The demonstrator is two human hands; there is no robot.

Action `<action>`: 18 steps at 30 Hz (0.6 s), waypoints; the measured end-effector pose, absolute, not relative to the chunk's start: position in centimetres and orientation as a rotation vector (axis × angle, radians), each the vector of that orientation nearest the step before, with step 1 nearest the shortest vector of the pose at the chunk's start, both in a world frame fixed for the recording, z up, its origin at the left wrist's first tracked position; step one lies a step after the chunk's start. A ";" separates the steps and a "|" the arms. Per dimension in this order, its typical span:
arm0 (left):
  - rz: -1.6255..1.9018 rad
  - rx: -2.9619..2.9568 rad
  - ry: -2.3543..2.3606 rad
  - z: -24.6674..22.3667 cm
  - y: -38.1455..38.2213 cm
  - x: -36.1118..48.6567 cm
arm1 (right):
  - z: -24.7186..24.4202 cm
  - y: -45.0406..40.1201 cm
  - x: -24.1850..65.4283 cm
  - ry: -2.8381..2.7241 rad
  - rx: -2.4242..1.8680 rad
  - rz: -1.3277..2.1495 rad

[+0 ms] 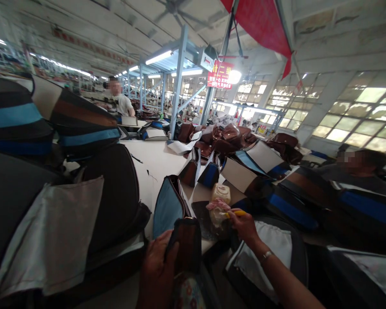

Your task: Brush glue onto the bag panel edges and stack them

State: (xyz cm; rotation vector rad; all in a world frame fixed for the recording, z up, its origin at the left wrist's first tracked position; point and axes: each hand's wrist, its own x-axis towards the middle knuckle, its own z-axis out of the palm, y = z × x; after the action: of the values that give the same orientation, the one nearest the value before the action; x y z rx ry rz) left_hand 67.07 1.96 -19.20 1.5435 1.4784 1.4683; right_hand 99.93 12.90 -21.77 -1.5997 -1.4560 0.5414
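Observation:
My left hand (157,266) is closed on a bag (188,242), a dark one with a brown panel and a zip edge, thumb in front and fingers behind. Just beyond it, a light-blue panel (169,208) of a bag stands upright. My right hand (244,225) pinches a yellow-handled tool (236,213); its working end is hidden at a small pale container (218,216) with pinkish cloth or plastic around its top. Directly behind that container sits a yellowish block-like tub (221,194) with a mark on it.
Striped bags (86,116) are piled high on the left, beside a large black bag (116,189) with white lining. More bags (296,206) lie to the right. Brown leather bags (228,137) heap beyond the white table (141,159). Co-workers (124,101) stand or sit farther off.

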 end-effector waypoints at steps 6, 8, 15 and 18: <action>1.412 1.614 1.358 -16.9 2.0 67.2 | -20.5 13.1 98.9 -1.196 -1.700 0.522; 1.381 1.649 1.261 -16.1 2.1 67.3 | -18.8 12.4 98.8 -1.206 -1.655 0.501; 1.324 1.685 0.948 -14.1 3.1 68.9 | -7.4 8.3 96.8 -1.264 -1.336 0.402; 1.243 1.671 0.883 -12.8 3.3 69.6 | -2.8 5.9 94.2 -1.379 -1.213 0.443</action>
State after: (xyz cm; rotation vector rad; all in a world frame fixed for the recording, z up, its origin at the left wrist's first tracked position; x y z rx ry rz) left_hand 69.65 3.29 -12.78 1.6706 0.8831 1.2433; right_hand 94.22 5.86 -2.80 -1.2133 -1.3785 0.4429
